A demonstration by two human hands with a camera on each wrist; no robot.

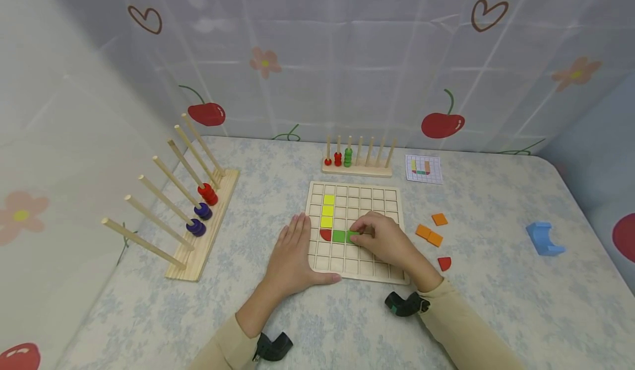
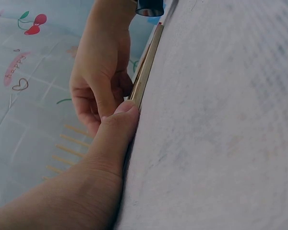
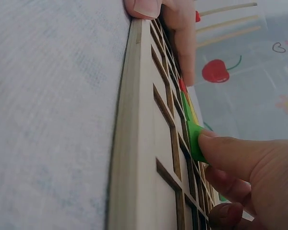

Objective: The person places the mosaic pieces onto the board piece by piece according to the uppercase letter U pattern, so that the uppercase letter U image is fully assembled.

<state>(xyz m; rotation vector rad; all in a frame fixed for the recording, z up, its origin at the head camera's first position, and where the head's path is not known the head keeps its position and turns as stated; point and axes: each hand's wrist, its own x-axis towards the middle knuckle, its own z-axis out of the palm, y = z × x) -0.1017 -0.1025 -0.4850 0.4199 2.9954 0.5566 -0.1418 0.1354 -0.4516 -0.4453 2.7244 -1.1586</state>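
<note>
A wooden grid board [image 1: 367, 271] lies on the table in front of me. My left hand [image 1: 292, 259] is spread flat at its near left corner, fingers along the left side and thumb at the near edge. In the right wrist view, my right hand [image 3: 259, 167] pinches a green square tile [image 3: 195, 139], tilted over the grid. Beside it on the board sit another green tile [image 1: 339, 236] and a red quarter-round tile [image 1: 326, 235]. Above the red one runs a column of yellow tiles [image 1: 328, 210].
Right of the board lie orange tiles [image 1: 434, 239] and another red quarter-round tile [image 1: 444, 263]. A patterned card [image 1: 424, 169] and a small peg rack with beads [image 1: 357, 169] stand behind. The larger peg rack [image 1: 218, 221] is at left, a blue curved block [image 1: 544, 239] far right.
</note>
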